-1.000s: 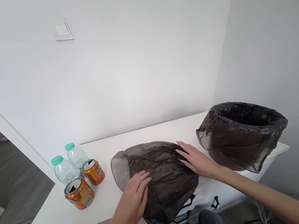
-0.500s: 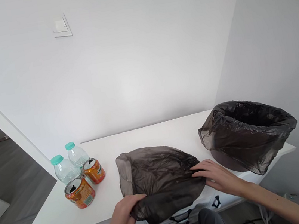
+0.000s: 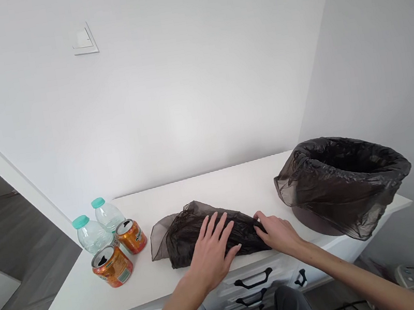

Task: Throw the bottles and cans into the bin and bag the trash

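Note:
A thin black plastic bag [image 3: 183, 242] lies folded over and crumpled on the white cabinet top [image 3: 141, 286], near its front edge. Across the middle of the bag my left hand [image 3: 212, 253] rests flat, fingers spread. My right hand [image 3: 278, 233] has its fingers closed on the bag's right end. Further right stands a brown bin [image 3: 315, 222], lined with another black plastic bag [image 3: 338, 186] whose edge is folded out over the rim. The inside of the bin is dark, so its contents are hidden.
To the left stand two orange drink cans [image 3: 112, 267] with opened tops. Behind them are two clear plastic bottles [image 3: 95, 236] with turquoise caps. Black handles [image 3: 253, 277] stick out from the drawers below. A light switch [image 3: 84, 39] is on the wall.
The bag's near edge has been folded away from me, making it narrower. My left hand has let go of its left corner and moved up and right onto it.

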{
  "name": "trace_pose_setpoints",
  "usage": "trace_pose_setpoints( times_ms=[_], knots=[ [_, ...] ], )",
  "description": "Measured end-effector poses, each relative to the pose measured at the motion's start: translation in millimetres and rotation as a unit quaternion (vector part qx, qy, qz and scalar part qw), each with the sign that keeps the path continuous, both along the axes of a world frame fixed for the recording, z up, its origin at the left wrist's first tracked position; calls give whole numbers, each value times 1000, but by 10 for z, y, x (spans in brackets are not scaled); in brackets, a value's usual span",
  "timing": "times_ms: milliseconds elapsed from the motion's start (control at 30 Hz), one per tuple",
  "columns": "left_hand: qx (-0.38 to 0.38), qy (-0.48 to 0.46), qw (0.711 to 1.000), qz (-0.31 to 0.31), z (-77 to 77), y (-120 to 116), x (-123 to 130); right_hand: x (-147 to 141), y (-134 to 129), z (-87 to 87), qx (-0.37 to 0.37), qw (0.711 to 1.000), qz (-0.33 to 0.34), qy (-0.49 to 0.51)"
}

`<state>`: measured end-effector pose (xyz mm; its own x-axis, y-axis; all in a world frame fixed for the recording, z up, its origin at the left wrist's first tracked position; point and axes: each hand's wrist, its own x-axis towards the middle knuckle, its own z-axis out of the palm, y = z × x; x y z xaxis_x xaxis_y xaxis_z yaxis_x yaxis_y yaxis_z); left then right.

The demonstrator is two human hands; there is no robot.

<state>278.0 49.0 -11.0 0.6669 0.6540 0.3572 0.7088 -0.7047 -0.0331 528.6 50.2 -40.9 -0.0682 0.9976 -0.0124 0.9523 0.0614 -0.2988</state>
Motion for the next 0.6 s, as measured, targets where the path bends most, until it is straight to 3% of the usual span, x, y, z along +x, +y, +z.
trace_pose_setpoints(
  times_ms=[100, 200, 300, 400, 600],
  knots=[
    [-76, 11, 990, 116, -427, 280, -117, 46, -40, -30, 15, 1000, -12, 6],
    [-92, 1, 982, 167, -641, 550, -470, 211, -64, -64, 6, 999, -26, 26],
    [-41, -17, 987, 153, -628, 577, -751, 359, -122, -50, -77, 991, 28, 108],
    [-15, -27, 995, 94, -507, 373, -802, 357, -293, 80, -145, 960, 69, 231],
    [-102, 14, 991, -87, -295, -120, -539, -140, -728, 749, -236, 827, 108, 498]
  ],
)
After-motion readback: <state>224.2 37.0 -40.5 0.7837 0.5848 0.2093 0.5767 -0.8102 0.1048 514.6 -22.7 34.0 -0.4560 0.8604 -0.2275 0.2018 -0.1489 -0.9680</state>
